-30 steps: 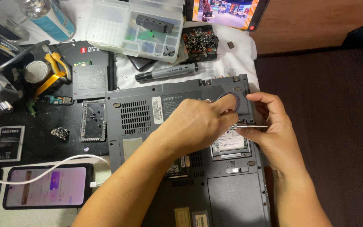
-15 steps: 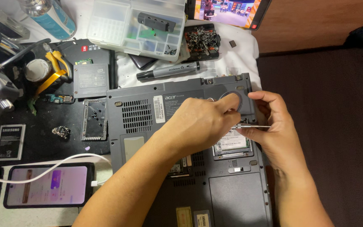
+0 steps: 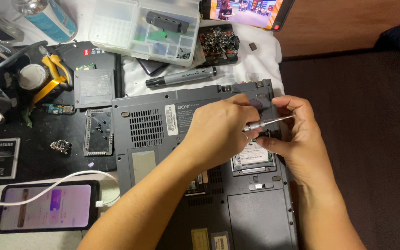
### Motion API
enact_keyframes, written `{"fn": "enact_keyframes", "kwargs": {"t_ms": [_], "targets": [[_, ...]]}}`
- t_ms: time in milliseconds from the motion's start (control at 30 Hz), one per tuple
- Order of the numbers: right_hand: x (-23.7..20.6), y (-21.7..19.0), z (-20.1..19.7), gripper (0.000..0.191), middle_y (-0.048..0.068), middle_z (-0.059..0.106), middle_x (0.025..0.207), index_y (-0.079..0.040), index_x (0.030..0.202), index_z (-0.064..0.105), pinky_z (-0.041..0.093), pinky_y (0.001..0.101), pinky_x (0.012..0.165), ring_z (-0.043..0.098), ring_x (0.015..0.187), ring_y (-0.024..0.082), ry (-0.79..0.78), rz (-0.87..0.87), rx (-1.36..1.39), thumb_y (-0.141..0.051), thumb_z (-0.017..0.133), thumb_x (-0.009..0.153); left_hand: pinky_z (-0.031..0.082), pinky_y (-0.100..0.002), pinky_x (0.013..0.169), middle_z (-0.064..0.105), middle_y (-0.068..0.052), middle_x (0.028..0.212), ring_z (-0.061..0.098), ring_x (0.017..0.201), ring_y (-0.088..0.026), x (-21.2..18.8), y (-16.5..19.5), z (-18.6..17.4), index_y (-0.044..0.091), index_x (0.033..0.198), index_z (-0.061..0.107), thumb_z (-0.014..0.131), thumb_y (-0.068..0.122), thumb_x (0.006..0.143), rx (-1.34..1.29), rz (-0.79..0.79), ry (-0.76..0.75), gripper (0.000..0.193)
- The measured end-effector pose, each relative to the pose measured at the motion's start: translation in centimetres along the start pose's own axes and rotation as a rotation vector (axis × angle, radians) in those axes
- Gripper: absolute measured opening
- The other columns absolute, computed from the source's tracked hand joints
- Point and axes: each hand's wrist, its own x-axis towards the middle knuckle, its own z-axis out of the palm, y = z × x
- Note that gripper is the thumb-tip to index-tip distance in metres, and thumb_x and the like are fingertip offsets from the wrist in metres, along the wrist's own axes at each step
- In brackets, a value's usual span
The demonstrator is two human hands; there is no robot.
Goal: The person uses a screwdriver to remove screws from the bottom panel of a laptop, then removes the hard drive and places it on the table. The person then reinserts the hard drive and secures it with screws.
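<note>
Both hands meet over the upturned grey laptop (image 3: 172,139): the left hand (image 3: 221,129) and right hand (image 3: 297,139) together pinch one small silver screwdriver (image 3: 267,123) lying nearly level above its open bay. One marker (image 3: 181,77), one clear parts box (image 3: 144,28) and one phone (image 3: 47,206) lie around.

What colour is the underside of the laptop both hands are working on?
Dark grey, with one white sticker, on the laptop; the head view, the only one, shows it.
</note>
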Motion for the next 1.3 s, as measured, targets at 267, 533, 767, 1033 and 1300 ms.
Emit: {"fn": "enact_keyframes", "kwargs": {"t_ms": [267,533,767,1033,1300], "targets": [[-0.1,0.0,0.2,0.07,0.007,0.055,0.115,-0.009,0.128,0.048,0.061,0.0281,0.083,0.061,0.102,0.013,-0.018,-0.034,0.009,0.021,0.07,0.069,0.051,-0.046,0.068,0.068,-0.004,0.093,0.069,0.08,-0.032,0.1,0.8,-0.5,0.012,0.083,0.074,0.08,0.023,0.076,-0.009,-0.096,-0.032,0.014],[0.1,0.7,0.0,0.072,0.008,0.055,0.119,-0.01,0.129,0.045,0.059,0.0279,0.085,0.06,0.107,0.014,-0.034,-0.068,0.052,0.021,0.07,0.069,0.052,-0.046,0.068,0.07,-0.004,0.096,0.069,0.087,-0.034,-0.2,1.1,0.3,0.012,0.078,0.07,0.077,0.014,0.071,0.033,-0.1,-0.019,0.009],[0.5,0.6,-1.1,0.073,0.006,0.056,0.12,-0.01,0.129,0.048,0.057,0.0303,0.089,0.06,0.111,0.018,-0.061,-0.049,0.071,0.021,0.07,0.066,0.052,-0.047,0.072,0.07,-0.008,0.094,0.068,0.087,-0.035,0.3,0.1,0.1,0.013,0.081,0.071,0.078,0.019,0.076,-0.006,-0.079,0.02,0.011],[0.5,1.9,-1.8,0.064,0.005,0.054,0.128,-0.009,0.129,0.052,0.048,0.0307,0.105,0.053,0.125,0.017,-0.086,-0.103,0.165,0.022,0.066,0.074,0.051,-0.047,0.073,0.069,-0.008,0.088,0.068,0.086,-0.035,0.7,-0.1,-0.5,0.012,0.083,0.073,0.084,0.029,0.074,-0.026,-0.205,-0.015,0.022],[0.1,1.4,-1.8,0.055,0.007,0.059,0.12,-0.008,0.13,0.055,0.048,0.031,0.099,0.056,0.113,0.017,-0.071,-0.014,0.23,0.019,0.058,0.082,0.05,-0.049,0.071,0.067,-0.005,0.089,0.069,0.085,-0.033,0.4,1.8,-0.6,0.011,0.083,0.071,0.084,0.024,0.071,0.05,-0.253,-0.067,0.022]]}}
